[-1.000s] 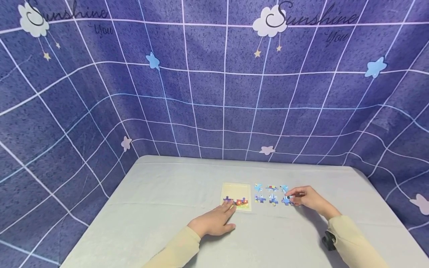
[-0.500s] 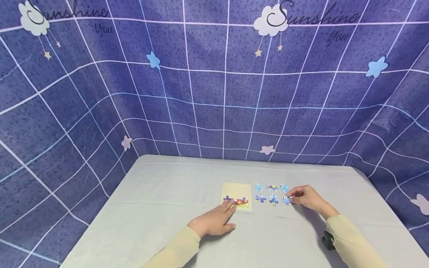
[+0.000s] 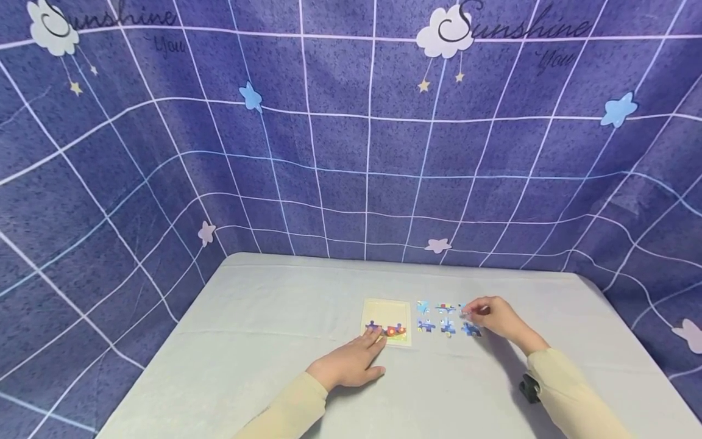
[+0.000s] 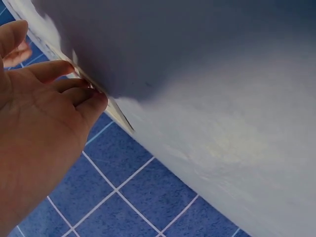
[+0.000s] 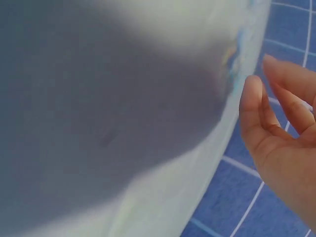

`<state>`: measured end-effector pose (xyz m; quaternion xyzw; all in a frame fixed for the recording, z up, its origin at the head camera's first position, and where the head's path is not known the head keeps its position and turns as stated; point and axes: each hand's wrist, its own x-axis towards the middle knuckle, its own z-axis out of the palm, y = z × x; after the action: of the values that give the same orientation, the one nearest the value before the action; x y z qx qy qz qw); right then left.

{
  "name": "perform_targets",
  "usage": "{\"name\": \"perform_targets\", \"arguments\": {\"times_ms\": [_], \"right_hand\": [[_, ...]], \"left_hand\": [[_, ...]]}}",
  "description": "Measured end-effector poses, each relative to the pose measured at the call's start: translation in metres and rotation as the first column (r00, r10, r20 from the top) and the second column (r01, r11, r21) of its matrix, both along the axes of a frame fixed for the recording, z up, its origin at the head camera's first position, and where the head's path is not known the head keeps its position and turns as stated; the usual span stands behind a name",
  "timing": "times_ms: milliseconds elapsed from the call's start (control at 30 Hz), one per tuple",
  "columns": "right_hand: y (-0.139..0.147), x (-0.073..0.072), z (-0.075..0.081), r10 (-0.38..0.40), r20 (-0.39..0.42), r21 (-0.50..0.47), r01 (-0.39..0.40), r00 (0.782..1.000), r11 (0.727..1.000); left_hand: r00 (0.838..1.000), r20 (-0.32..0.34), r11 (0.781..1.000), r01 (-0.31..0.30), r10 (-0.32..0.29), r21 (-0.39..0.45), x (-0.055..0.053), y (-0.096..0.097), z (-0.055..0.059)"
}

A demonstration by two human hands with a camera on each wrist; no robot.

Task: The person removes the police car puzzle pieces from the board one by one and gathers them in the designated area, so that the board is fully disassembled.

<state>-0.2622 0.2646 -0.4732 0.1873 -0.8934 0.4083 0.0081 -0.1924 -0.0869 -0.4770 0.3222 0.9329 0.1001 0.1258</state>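
Observation:
A pale, shallow puzzle tray [image 3: 387,309] lies on the table, with joined colourful pieces [image 3: 396,331] along its near side. My left hand [image 3: 351,361] rests its extended fingers on the tray's lower left part, covering some of the pieces. Right of the tray, loose jigsaw pieces sit in two rows, among them a dark blue piece [image 3: 471,330] and a light blue piece [image 3: 462,307]. Over that light blue piece hover the fingertips of my right hand [image 3: 499,318], partly hiding it. In the right wrist view, its thumb and index finger [image 5: 291,76] are slightly apart with nothing visible between them.
Other loose pieces lie nearer the tray: a light blue corner piece [image 3: 423,306], a multicoloured piece [image 3: 445,308] and two blue ones below. A pale cloth covers the table [image 3: 263,323]. A purple-blue gridded curtain [image 3: 340,146] hangs behind and at both sides.
My right hand has moved from the lower right piece, now more fully uncovered, up and slightly left to the piece above it. The left hand stays on the tray.

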Motion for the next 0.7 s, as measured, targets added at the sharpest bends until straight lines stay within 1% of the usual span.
{"name": "perform_targets", "arguments": {"times_ms": [100, 200, 300, 367, 467, 533, 700], "right_hand": [[-0.016, -0.008, 0.002, 0.032, -0.030, -0.015, -0.032, 0.999, 0.999], [-0.033, -0.015, 0.003, 0.075, -0.048, -0.018, -0.076, 0.996, 0.997], [-0.053, -0.021, 0.006, 0.116, -0.045, -0.021, -0.117, 0.992, 0.993], [-0.067, -0.024, 0.007, 0.148, -0.038, -0.025, -0.149, 0.988, 0.989], [-0.087, -0.029, 0.006, 0.193, -0.014, -0.042, -0.194, 0.981, 0.980], [-0.100, -0.031, 0.003, 0.234, 0.009, -0.071, -0.233, 0.972, 0.970], [-0.127, -0.033, -0.002, 0.314, 0.091, -0.111, -0.304, 0.945, 0.946]], "left_hand": [[1.000, 0.001, 1.000, -0.004, 0.004, -0.004, 0.004, 0.001, 0.003], [1.000, 0.019, 1.000, 0.008, -0.008, -0.009, 0.009, 0.005, 0.007], [0.999, 0.032, 0.999, 0.036, -0.036, -0.009, 0.013, 0.012, 0.010], [0.998, 0.029, 0.999, 0.048, -0.047, -0.014, 0.013, 0.017, 0.011], [0.998, 0.018, 0.998, 0.061, -0.060, -0.021, 0.012, 0.024, 0.010], [0.998, 0.010, 0.997, 0.067, -0.067, -0.028, 0.010, 0.027, 0.009], [0.998, 0.036, 0.998, 0.060, -0.059, -0.032, 0.009, 0.031, 0.008]]}}
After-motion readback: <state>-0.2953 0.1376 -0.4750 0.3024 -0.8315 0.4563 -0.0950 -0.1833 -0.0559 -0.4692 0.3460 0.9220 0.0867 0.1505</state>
